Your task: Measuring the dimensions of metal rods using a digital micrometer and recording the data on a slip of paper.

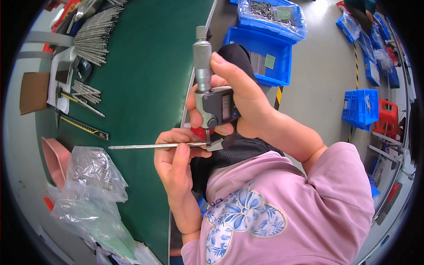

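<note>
In my right hand (240,95) is a digital micrometer (203,84), its thimble end up and its small display facing me. The right fingers wrap round its frame, and the thumb lies along the barrel. My left hand (176,161) pinches a thin metal rod (150,145) between thumb and fingers. The rod lies level, its free end pointing left over the green table. Its right end sits at the micrometer's jaws, between spindle and anvil; whether both faces touch it I cannot tell.
On the green table (145,79) lie a large bundle of metal rods (95,37), a smaller pile (86,92), a caliper (84,126), a pink basket (57,161) and plastic bags (92,176). Blue bins (282,66) with metal parts stand right of the table. A red stool (388,117) is farther right.
</note>
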Tool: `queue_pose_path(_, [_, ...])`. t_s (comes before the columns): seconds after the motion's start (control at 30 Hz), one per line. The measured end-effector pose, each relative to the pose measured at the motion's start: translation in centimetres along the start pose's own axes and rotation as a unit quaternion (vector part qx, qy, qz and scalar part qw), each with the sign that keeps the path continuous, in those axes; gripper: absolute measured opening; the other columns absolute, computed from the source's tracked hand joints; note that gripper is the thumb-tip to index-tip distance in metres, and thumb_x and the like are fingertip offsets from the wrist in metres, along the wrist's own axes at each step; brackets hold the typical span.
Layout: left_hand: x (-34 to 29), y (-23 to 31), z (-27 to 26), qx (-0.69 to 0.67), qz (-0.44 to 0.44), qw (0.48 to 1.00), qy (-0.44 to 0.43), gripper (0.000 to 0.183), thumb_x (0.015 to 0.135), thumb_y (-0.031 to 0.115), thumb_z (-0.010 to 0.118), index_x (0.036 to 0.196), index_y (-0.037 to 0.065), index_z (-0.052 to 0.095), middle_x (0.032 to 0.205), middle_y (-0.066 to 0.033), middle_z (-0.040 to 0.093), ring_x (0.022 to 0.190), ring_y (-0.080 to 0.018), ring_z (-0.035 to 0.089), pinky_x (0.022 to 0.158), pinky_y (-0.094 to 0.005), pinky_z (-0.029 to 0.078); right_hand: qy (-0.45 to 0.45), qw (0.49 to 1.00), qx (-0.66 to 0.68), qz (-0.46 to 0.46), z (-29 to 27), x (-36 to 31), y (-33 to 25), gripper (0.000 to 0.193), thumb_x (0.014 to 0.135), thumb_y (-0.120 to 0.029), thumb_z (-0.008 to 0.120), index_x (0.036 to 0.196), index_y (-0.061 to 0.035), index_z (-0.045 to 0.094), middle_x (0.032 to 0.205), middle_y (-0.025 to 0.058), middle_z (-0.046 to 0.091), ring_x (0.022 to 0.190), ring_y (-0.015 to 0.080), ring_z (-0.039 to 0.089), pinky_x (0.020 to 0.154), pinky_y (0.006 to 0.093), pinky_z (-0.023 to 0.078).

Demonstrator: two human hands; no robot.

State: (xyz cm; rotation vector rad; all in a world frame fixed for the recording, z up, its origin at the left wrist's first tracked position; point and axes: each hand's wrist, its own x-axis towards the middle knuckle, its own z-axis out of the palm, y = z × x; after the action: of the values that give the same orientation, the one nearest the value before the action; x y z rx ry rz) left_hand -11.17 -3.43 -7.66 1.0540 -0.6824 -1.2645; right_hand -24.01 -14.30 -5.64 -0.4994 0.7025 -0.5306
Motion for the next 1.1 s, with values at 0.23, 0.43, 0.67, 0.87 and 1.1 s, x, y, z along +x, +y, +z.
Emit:
queue_pose_path(0.23, [0.10, 0.01, -0.14, 0.012, -0.002, 1.000, 0.007, 0.014, 0.079, 0.005, 0.055, 0.087, -0.002, 0.045, 0.083, -0.0123, 0.051, 0.067, -0.0169, 0.056, 0.057, -0.0279, 0.052, -0.042, 0.999, -0.018, -0.012, -0.31, 0.22, 0.39, 0.066, 0.079, -0.061, 0.030, 0.080, -0.0005, 0.056, 0.064, 0.0140, 0.057, 0.041, 0.0131, 0.044, 0.032, 0.0199, 0.030])
queue_pose_path(0.43, [-0.05, 0.38, -0.12, -0.007, 0.003, 1.000, -0.019, 0.014, 0.079, 0.004, 0.054, 0.086, -0.002, 0.044, 0.083, -0.0136, 0.051, 0.069, -0.0178, 0.057, 0.058, -0.0286, 0.053, -0.057, 0.996, 0.064, 0.018, -0.38, 0.30, 0.34, 0.060, 0.084, -0.054, 0.030, 0.083, 0.0005, 0.055, 0.066, 0.0158, 0.057, 0.041, 0.0146, 0.045, 0.031, 0.0199, 0.032])
queue_pose_path(0.67, [0.02, 0.51, -0.14, -0.013, -0.006, 0.999, -0.032, 0.015, 0.079, 0.005, 0.055, 0.085, -0.002, 0.043, 0.084, -0.0149, 0.051, 0.070, -0.0182, 0.056, 0.059, -0.0290, 0.053, -0.067, 0.993, 0.091, 0.032, -0.49, 0.17, 0.08, 0.058, 0.083, -0.052, 0.032, 0.082, 0.0014, 0.055, 0.066, 0.0164, 0.056, 0.041, 0.0146, 0.045, 0.031, 0.0203, 0.033])
queue_pose_path(0.87, [0.07, 0.37, -0.04, -0.017, -0.012, 0.999, -0.041, 0.015, 0.078, 0.005, 0.055, 0.085, -0.001, 0.043, 0.084, -0.0149, 0.051, 0.070, -0.0183, 0.056, 0.059, -0.0288, 0.053, -0.032, 0.998, 0.032, 0.033, -0.28, -0.15, -0.13, 0.060, 0.079, -0.056, 0.036, 0.080, 0.0004, 0.056, 0.063, 0.0151, 0.056, 0.042, 0.0138, 0.045, 0.031, 0.0194, 0.031])
queue_pose_path(1.1, [0.06, 0.07, -0.31, -0.012, 0.003, 0.999, -0.039, 0.015, 0.077, 0.004, 0.054, 0.087, -0.001, 0.044, 0.084, -0.0143, 0.050, 0.070, -0.0183, 0.056, 0.059, -0.0290, 0.053, -0.059, 0.997, 0.027, 0.033, -0.70, 0.25, 0.28, 0.062, 0.080, -0.056, 0.034, 0.081, 0.0010, 0.056, 0.065, 0.0142, 0.058, 0.042, 0.0132, 0.045, 0.032, 0.0196, 0.031])
